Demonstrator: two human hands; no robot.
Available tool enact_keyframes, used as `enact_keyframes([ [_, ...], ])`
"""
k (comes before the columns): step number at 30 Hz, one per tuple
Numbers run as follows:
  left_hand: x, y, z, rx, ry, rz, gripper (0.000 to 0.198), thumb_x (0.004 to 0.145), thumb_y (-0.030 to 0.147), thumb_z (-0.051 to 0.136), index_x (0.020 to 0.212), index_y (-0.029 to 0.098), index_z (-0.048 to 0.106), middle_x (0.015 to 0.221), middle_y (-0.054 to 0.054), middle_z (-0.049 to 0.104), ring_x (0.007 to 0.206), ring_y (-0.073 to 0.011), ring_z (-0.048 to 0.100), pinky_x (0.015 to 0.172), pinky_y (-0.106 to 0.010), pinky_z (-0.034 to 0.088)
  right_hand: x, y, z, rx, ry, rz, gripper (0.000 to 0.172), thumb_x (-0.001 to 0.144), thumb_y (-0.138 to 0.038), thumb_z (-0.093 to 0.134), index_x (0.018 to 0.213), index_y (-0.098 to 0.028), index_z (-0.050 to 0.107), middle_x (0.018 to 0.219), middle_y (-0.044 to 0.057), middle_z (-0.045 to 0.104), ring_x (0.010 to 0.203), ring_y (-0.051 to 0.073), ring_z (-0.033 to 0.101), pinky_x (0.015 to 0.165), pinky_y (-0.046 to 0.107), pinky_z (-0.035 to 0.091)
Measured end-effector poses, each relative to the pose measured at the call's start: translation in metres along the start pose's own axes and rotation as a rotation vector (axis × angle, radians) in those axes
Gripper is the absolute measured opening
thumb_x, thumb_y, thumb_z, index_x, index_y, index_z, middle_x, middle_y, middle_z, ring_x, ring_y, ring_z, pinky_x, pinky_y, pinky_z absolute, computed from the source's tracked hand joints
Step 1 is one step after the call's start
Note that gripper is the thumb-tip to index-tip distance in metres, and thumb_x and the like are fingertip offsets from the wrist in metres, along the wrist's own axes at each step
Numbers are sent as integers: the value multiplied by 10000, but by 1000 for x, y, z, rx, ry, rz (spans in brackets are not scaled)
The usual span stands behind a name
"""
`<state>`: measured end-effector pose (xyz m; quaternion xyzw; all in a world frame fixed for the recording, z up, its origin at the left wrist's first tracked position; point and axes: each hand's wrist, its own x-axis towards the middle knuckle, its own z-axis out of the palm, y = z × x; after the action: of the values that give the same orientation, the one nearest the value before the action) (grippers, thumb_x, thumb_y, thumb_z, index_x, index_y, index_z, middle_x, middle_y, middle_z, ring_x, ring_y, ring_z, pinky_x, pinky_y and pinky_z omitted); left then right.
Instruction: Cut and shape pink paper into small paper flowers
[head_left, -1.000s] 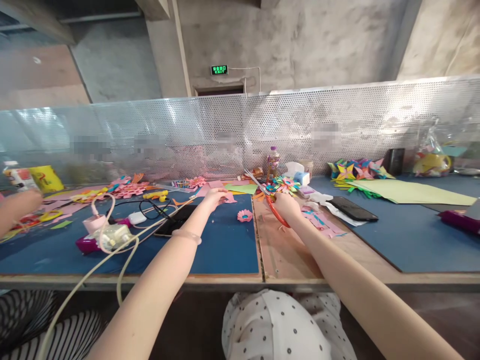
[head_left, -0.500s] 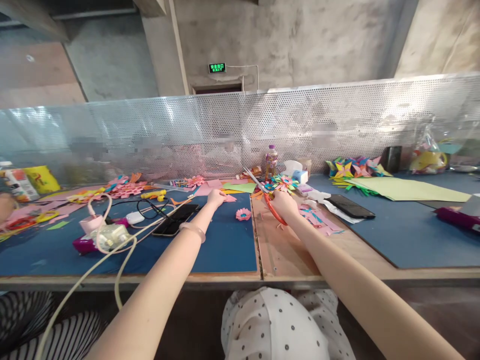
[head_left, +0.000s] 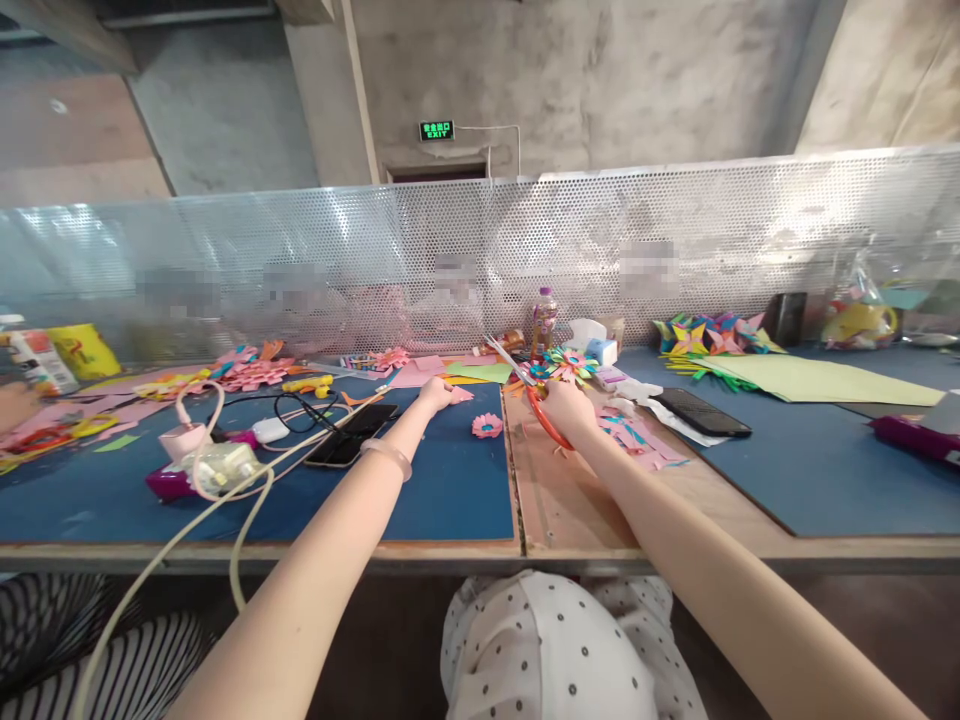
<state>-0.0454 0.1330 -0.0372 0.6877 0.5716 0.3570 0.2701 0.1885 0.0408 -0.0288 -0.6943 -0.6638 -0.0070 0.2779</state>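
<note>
My left hand [head_left: 435, 394], a bracelet on its wrist, is closed over the blue mat with a small piece of pink paper [head_left: 461, 395] at its fingertips. In my right hand [head_left: 568, 406] is a pair of scissors [head_left: 547, 422] with orange handles, its blades pointing up and to the left. Whether the blades are fully closed is hard to tell. Between the two hands lies a pink paper flower [head_left: 487, 426] with a blue centre. Strips and scraps of pink and blue paper [head_left: 637, 437] lie beside my right forearm.
A phone [head_left: 701, 413] lies to the right, another phone [head_left: 352, 437] to the left. Cables and a power strip [head_left: 171, 484] sit on the left mat. Behind my right hand stands a bottle [head_left: 544, 320]. A perforated metal screen [head_left: 337, 260] edges the table's back. Another person's hand [head_left: 16, 408] shows far left.
My left hand and the pink paper have shifted very slightly. My right hand keeps the scissors in nearly the same place. The view has tilted a little.
</note>
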Motion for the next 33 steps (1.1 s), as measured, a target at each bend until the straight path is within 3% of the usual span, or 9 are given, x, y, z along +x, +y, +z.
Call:
enact_keyframes([
  [8, -20, 23, -4, -181, 20, 46, 197, 549, 125, 706, 742, 117, 668, 719, -85, 693, 804, -232, 623, 693, -311, 470, 1, -1, -3, 84, 46, 6, 380, 777, -491, 404, 790, -165, 601, 840, 122, 639, 784, 251, 591, 616, 286, 399],
  [14, -38, 55, 14, -340, -138, 238, 244, 576, 184, 715, 803, 122, 655, 765, -65, 681, 714, -166, 605, 631, -260, 446, 4, -2, -4, 507, 170, -131, 239, 747, -395, 457, 782, -169, 522, 724, 19, 588, 658, 156, 522, 582, 237, 375],
  [19, -48, 71, 33, -408, -231, 335, 221, 604, 211, 712, 793, 117, 646, 796, -61, 675, 705, -141, 600, 644, -251, 451, 6, -2, 1, 768, 132, -192, 236, 673, -369, 541, 785, -164, 513, 715, -13, 551, 647, 135, 480, 587, 236, 381],
  [24, -53, 72, 37, -470, -237, 284, 251, 595, 227, 745, 790, 114, 635, 761, -66, 670, 696, -148, 620, 676, -275, 474, 6, -2, 1, 858, 102, -262, 204, 653, -339, 561, 727, -166, 483, 661, -25, 510, 628, 129, 469, 575, 234, 374],
  [29, -53, 71, 36, -658, -373, 200, 293, 657, 297, 715, 865, 113, 624, 898, -96, 660, 805, -179, 642, 763, -314, 482, 6, -2, 1, 845, 135, -249, 199, 651, -325, 558, 743, -164, 486, 693, -14, 526, 650, 138, 493, 589, 243, 386],
  [33, -53, 72, 33, -775, -416, 79, 281, 717, 346, 660, 892, 133, 607, 807, -58, 652, 759, -182, 653, 719, -306, 497, 5, -2, -1, 853, 124, -258, 192, 648, -324, 554, 731, -168, 476, 671, -21, 502, 625, 129, 478, 560, 231, 373],
])
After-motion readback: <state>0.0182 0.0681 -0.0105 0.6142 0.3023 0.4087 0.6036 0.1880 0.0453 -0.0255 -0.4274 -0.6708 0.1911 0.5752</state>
